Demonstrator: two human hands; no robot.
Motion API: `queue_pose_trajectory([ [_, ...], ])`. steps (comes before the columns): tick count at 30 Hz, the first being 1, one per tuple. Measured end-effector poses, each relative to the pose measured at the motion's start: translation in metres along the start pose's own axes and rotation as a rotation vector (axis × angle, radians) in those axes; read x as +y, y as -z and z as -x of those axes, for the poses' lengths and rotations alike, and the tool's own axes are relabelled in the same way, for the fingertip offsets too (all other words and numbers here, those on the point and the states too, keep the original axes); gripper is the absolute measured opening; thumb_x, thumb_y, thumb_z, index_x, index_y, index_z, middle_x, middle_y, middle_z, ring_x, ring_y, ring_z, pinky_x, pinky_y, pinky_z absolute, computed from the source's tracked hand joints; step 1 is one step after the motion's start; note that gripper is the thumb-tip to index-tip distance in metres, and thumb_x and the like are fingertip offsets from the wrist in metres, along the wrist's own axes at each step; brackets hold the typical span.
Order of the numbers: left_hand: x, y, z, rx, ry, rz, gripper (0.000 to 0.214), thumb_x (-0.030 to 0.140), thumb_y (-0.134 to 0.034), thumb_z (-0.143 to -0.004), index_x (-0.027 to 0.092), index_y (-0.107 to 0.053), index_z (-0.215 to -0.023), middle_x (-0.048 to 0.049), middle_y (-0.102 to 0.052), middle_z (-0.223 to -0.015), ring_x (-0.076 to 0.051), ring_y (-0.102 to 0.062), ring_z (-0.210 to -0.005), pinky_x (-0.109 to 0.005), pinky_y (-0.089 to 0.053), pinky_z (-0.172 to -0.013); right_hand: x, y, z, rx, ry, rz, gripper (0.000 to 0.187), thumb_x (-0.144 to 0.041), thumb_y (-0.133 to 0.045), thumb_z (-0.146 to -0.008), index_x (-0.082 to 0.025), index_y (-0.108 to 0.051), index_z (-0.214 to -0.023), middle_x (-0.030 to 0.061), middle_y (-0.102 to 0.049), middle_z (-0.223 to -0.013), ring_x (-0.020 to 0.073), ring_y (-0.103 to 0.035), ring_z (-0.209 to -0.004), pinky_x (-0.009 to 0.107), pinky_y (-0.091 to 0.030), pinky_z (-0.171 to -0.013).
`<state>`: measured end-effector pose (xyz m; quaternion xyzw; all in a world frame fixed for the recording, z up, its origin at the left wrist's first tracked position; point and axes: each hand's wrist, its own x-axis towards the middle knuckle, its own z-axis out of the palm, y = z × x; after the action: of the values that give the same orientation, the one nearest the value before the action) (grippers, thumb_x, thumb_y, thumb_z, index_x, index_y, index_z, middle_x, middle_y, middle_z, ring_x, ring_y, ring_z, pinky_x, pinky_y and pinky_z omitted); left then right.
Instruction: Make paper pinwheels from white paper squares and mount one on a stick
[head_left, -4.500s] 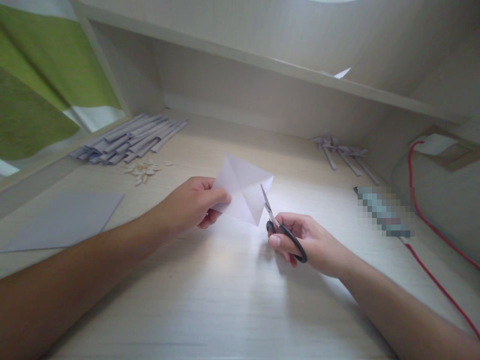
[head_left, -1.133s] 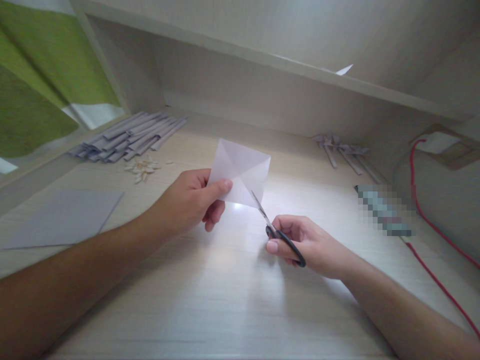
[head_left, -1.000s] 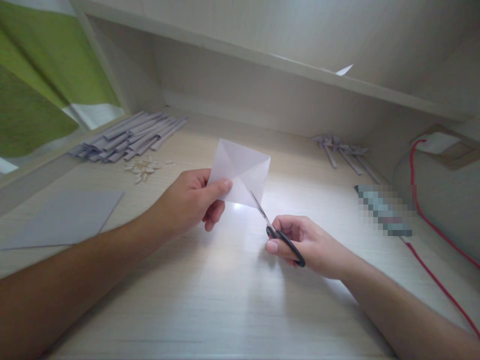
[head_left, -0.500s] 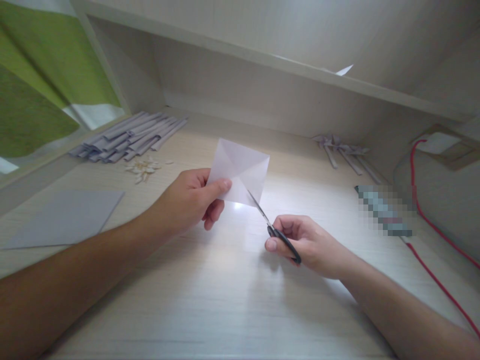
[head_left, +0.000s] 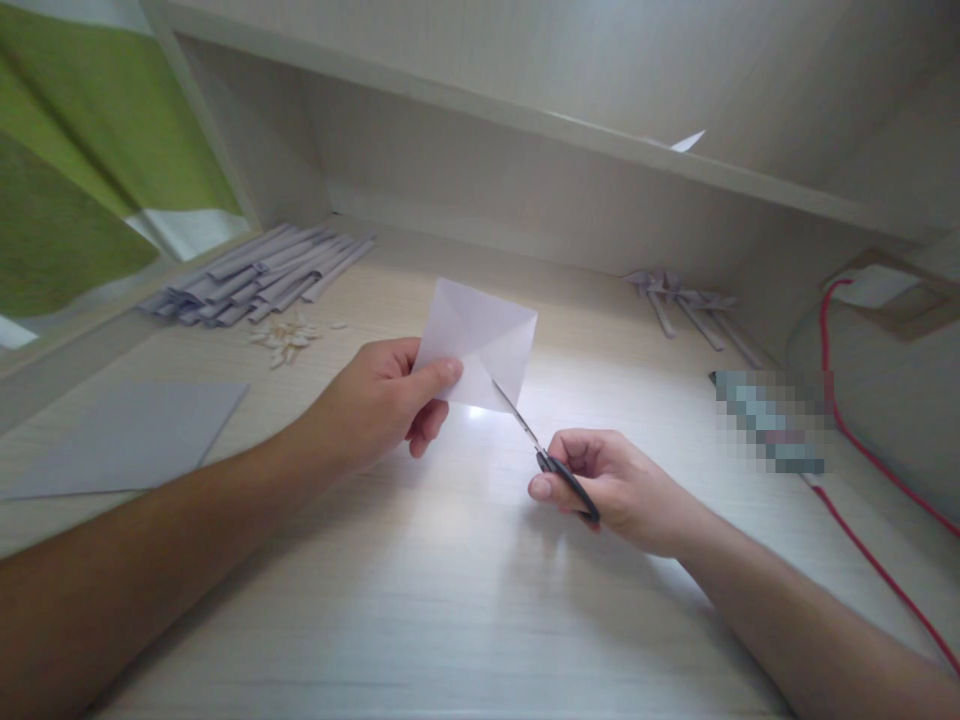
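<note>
My left hand (head_left: 379, 405) pinches a small white creased paper square (head_left: 476, 340) by its left corner, holding it up above the pale wooden desk (head_left: 450, 580). My right hand (head_left: 611, 490) is closed around the black handles of a pair of scissors (head_left: 551, 460). The blades point up and to the left, and their tips reach into the lower edge of the paper.
A pile of grey folded paper strips (head_left: 255, 275) lies at the back left, with small paper scraps (head_left: 285, 335) in front of it. A grey sheet (head_left: 127, 440) lies at the left. More folded pieces (head_left: 686, 305) sit at the back right, near a red cable (head_left: 862, 450).
Since 4.5 s ago my left hand has raised and turned the paper, and the scissors have shifted to its lower edge. In the last second the blades have edged further into the paper.
</note>
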<state>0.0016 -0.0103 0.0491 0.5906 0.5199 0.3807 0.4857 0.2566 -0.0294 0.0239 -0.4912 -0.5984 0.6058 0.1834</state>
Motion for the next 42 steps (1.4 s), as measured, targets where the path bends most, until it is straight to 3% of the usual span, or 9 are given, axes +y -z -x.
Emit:
queue_pose_trajectory([
  [42,-0.0047,-0.0037,0.0037,-0.074,-0.006,-0.010,0.041,0.036,-0.059,-0.091,0.020,-0.051,-0.054,0.0017,-0.056,-0.045,-0.011,-0.049,-0.041,-0.024,-0.036,-0.048,-0.0023,0.0006,0.0004,-0.013,0.017,0.024,0.047,-0.054,-0.086,-0.077,-0.020,-0.054,-0.072,-0.0068,-0.048,-0.055,0.0080,-0.038,-0.049,0.026,-0.021,-0.047],
])
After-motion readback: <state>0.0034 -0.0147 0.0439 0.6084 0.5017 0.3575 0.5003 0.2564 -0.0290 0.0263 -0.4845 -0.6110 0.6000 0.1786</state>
